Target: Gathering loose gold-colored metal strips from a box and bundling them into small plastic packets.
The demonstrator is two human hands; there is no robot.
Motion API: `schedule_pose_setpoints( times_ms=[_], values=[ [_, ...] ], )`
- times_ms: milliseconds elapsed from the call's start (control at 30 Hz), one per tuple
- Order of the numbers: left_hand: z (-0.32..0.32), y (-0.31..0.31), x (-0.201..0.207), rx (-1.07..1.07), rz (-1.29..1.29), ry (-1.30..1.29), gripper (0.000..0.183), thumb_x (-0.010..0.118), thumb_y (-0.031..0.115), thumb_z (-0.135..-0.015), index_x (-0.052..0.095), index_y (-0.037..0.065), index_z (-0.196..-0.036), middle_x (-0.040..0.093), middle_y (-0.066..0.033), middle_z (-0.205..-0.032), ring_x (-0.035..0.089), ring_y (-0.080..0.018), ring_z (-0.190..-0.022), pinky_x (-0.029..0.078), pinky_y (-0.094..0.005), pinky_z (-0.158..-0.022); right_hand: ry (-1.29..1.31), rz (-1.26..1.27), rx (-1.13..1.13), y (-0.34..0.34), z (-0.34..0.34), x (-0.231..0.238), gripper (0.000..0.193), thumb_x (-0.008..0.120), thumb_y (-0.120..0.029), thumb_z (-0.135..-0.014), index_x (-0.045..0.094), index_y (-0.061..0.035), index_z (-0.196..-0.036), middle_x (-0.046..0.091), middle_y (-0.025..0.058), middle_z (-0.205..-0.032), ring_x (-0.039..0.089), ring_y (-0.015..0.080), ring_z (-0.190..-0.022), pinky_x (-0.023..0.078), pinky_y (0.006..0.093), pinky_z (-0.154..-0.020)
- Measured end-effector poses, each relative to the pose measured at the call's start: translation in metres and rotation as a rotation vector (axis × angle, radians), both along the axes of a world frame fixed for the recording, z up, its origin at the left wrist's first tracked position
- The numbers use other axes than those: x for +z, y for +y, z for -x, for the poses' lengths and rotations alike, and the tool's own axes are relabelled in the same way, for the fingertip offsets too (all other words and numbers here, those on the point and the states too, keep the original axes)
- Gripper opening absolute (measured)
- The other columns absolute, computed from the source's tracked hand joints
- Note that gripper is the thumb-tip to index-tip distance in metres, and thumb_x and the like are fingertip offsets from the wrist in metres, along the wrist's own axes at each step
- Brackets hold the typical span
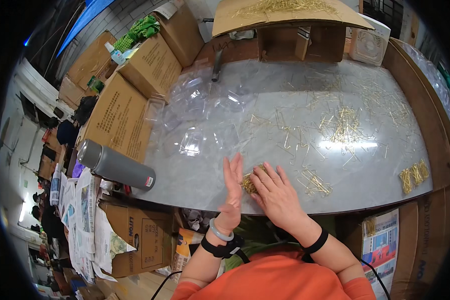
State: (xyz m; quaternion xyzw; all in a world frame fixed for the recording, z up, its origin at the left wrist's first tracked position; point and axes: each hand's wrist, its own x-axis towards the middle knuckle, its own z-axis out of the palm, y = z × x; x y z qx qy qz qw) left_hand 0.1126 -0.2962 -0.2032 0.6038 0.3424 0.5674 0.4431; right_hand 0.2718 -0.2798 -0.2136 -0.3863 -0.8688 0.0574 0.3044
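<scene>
A small heap of gold wire hooks [248,183] lies near the front edge of the grey table, between my two hands. My left hand [232,182] stands on edge at the heap's left side, palm toward it and fingers stretched out. From the right, my right hand [274,192] lies flat over part of the heap with its fingers extended, hiding some of the wires. Right of that hand is a small loose group of hooks [315,183]. A bigger scattered pile of hooks [347,125] spreads over the right half of the table [205,185].
Neat hook bundles [413,176] sit at the right edge. Clear plastic trays [192,140] cover the left half, below a dark-handled tool [217,65]. A grey bottle [116,164] lies at the front left, beside cardboard boxes [116,120]. A cardboard shelf [305,42] and white fan [370,42] stand behind.
</scene>
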Motion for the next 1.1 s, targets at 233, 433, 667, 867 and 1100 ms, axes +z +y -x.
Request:
schedule_pose_setpoints(
  times_ms=[233, 433, 667, 867, 1100],
  values=[
    [0.002, 0.005, 0.002, 0.067, 0.083, 0.309, 0.124, 0.002, 0.097, -0.071, -0.011, 0.014, -0.162, 0.005, -0.0204, -0.169, 0.0, -0.0353, -0.156, -0.008, -0.0521, -0.122, 0.0, -0.004, 0.023, 0.003, -0.002, 0.001, 0.044, 0.064, -0.027, -0.094, 0.058, -0.0032, -0.13, 0.055, 0.0133, -0.138, 0.045, 0.0339, -0.137, 0.034, 0.0504, -0.115],
    [0.005, 0.017, 0.008, 0.122, 0.191, 0.207, 0.113, 0.002, 0.088, -0.083, 0.007, 0.008, -0.162, 0.016, -0.0196, -0.167, 0.006, -0.0317, -0.156, -0.005, -0.0467, -0.123, 0.027, 0.016, 0.041, 0.002, -0.002, 0.0, 0.047, 0.068, -0.027, -0.091, 0.056, -0.0033, -0.13, 0.054, 0.0127, -0.139, 0.044, 0.0344, -0.138, 0.033, 0.0513, -0.116],
    [0.025, -0.009, -0.009, 0.39, 0.151, 0.555, 0.04, 0.052, 0.022, -0.103, 0.056, 0.0, -0.137, 0.052, -0.0169, -0.145, 0.042, -0.0317, -0.14, 0.03, -0.0413, -0.117, 0.229, 0.17, 0.053, 0.0, -0.006, 0.002, 0.053, 0.07, -0.023, -0.09, 0.05, 0.0013, -0.132, 0.047, 0.0254, -0.139, 0.043, 0.0423, -0.135, 0.034, 0.0517, -0.117],
    [0.007, -0.014, -0.009, 0.524, -0.029, 0.808, 0.031, 0.066, 0.01, -0.092, 0.069, 0.004, -0.122, 0.061, -0.0158, -0.127, 0.054, -0.0348, -0.118, 0.042, -0.0433, -0.103, 0.252, 0.168, 0.014, 0.002, -0.007, 0.005, 0.062, 0.071, -0.024, -0.089, 0.044, 0.0045, -0.138, 0.045, 0.0269, -0.143, 0.043, 0.0453, -0.135, 0.034, 0.0526, -0.116],
    [0.002, -0.01, -0.004, 0.556, 0.027, 0.742, 0.028, 0.069, 0.014, -0.091, 0.071, 0.005, -0.117, 0.063, -0.0142, -0.121, 0.056, -0.0338, -0.112, 0.041, -0.0415, -0.1, 0.271, 0.161, -0.005, 0.006, -0.008, 0.0, 0.063, 0.072, -0.025, -0.089, 0.047, 0.0073, -0.137, 0.048, 0.0249, -0.14, 0.042, 0.0457, -0.136, 0.035, 0.0537, -0.114]
  ],
)
